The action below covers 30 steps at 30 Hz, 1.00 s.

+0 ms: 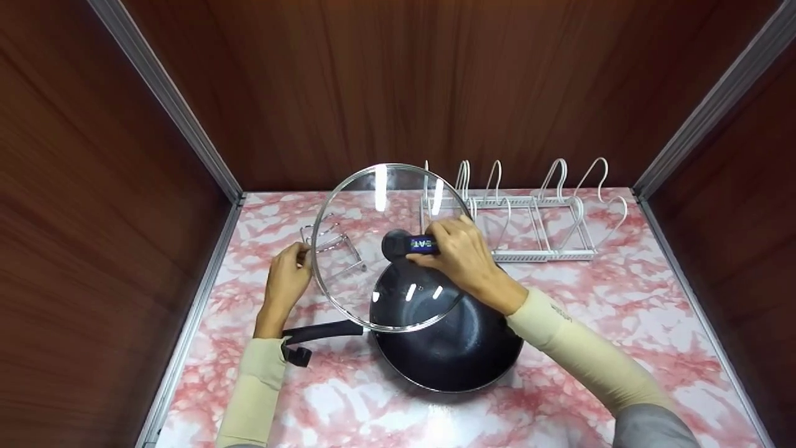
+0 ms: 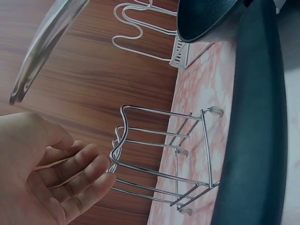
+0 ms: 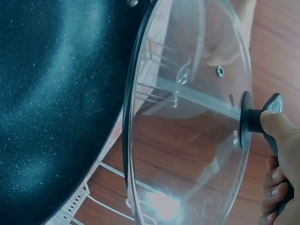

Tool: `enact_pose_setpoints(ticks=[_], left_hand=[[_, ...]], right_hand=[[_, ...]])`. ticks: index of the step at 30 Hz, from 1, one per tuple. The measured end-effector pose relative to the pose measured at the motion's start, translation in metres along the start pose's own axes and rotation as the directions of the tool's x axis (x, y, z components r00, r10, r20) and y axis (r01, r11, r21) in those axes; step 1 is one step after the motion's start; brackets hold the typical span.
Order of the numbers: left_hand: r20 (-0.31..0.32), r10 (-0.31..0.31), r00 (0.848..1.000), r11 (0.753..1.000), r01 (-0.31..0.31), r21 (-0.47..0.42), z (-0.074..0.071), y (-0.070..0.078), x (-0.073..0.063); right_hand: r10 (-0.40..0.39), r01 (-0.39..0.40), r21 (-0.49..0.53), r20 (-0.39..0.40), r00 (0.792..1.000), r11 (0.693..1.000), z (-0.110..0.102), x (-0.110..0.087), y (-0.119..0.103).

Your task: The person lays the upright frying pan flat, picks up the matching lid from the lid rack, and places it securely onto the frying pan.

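My right hand (image 1: 459, 252) grips the dark knob (image 3: 257, 120) of a round glass lid (image 1: 348, 292) and holds it up, tilted, above a black wok (image 1: 454, 364). The lid covers part of the wok from the head camera. Close to the lid's left rim is my left hand (image 1: 287, 280), fingers loosely bent with nothing in them. In the left wrist view its fingertips are near a small chrome wire rack (image 2: 159, 112), and the lid's edge (image 2: 47, 44) is apart from the hand. Whether the fingertips touch the rack is unclear. The wok's long black handle (image 1: 326, 331) points left, beside my left wrist.
A white wire rack (image 1: 544, 256) with several looped dividers stands behind the wok, at the back right. The table (image 1: 647, 336) has a red-and-white marbled top. Brown wood-grain panels (image 1: 398, 93) with metal edges enclose it at the back and sides.
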<state>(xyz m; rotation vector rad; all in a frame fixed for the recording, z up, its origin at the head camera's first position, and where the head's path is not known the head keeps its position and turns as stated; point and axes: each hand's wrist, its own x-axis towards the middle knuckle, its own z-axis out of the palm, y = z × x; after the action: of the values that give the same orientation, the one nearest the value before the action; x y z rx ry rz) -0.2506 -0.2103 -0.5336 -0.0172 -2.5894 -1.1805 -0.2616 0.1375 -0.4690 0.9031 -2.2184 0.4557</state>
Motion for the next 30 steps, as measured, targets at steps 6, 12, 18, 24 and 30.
enact_pose_setpoints(ticks=[6, 12, 18, 24, 30], left_hand=[[0.024, 0.005, 1.0, 1.0, -0.005, 0.004, -0.001, -0.002, -0.007], [0.097, 0.018, 0.995, 1.0, -0.019, 0.008, -0.004, -0.003, -0.015], [0.148, 0.03, 0.989, 0.999, -0.033, 0.019, -0.004, -0.005, -0.023], [0.214, 0.007, 0.977, 1.0, -0.012, 0.02, -0.003, -0.005, -0.03], [0.285, 0.006, 0.958, 1.0, -0.014, 0.026, 0.001, -0.006, -0.037]], right_hand=[[0.001, -0.001, -0.006, 0.013, 1.0, 1.0, -0.003, -0.008, 0.001], [-0.002, 0.002, -0.024, 0.01, 1.0, 1.0, -0.002, -0.016, 0.0], [0.014, -0.013, -0.038, 0.015, 1.0, 0.999, -0.003, -0.021, -0.002], [0.025, -0.024, -0.037, 0.023, 0.999, 0.999, -0.005, -0.026, -0.003], [0.022, -0.02, -0.059, 0.029, 0.999, 0.998, -0.005, -0.03, -0.003]])
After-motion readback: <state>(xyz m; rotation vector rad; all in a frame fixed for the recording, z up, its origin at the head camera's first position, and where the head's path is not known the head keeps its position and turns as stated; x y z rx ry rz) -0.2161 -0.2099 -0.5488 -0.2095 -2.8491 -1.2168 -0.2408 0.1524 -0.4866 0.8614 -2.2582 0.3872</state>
